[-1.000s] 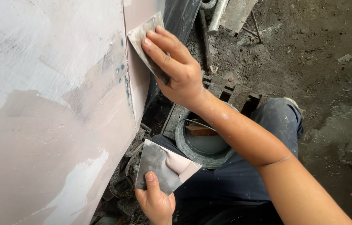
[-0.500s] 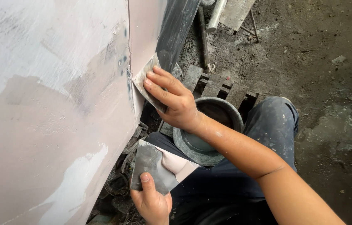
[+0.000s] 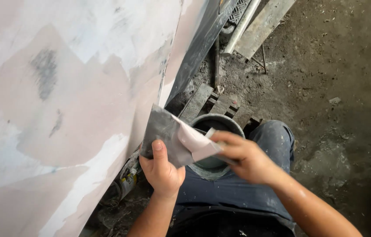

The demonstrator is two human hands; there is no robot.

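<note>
From the head camera, the left hand (image 3: 162, 169) grips a flat grey metal plate (image 3: 164, 133) by its lower corner, thumb lying up its face and fingers closed behind it, so the plate stands tilted up and away from the palm. A slab of pale pink filler (image 3: 193, 141) lies on the plate's face, just beyond the thumb tip and toward the right hand. The right hand (image 3: 243, 156) meets it there, fingers curled down over what looks like a small scraper blade (image 3: 210, 133); only a pale corner of that blade shows past the fingertips, so I cannot be sure how it is pinched, only that the hand is closed on it. Directly behind both hands sits a round grey bucket (image 3: 218, 124) between the knees, and to the left of the plate rises the large panel (image 3: 62, 109), patched in pink and white. To do this loading well, in my judgement, the plate should stay firmly braced by the thumb while the blade's edge is drawn flat through the filler, taking an even ribbon along its whole width; a steep blade angle would gouge, and a loose left wrist could let the filler slide off toward the bucket or the dusty floor (image 3: 334, 87).
</note>
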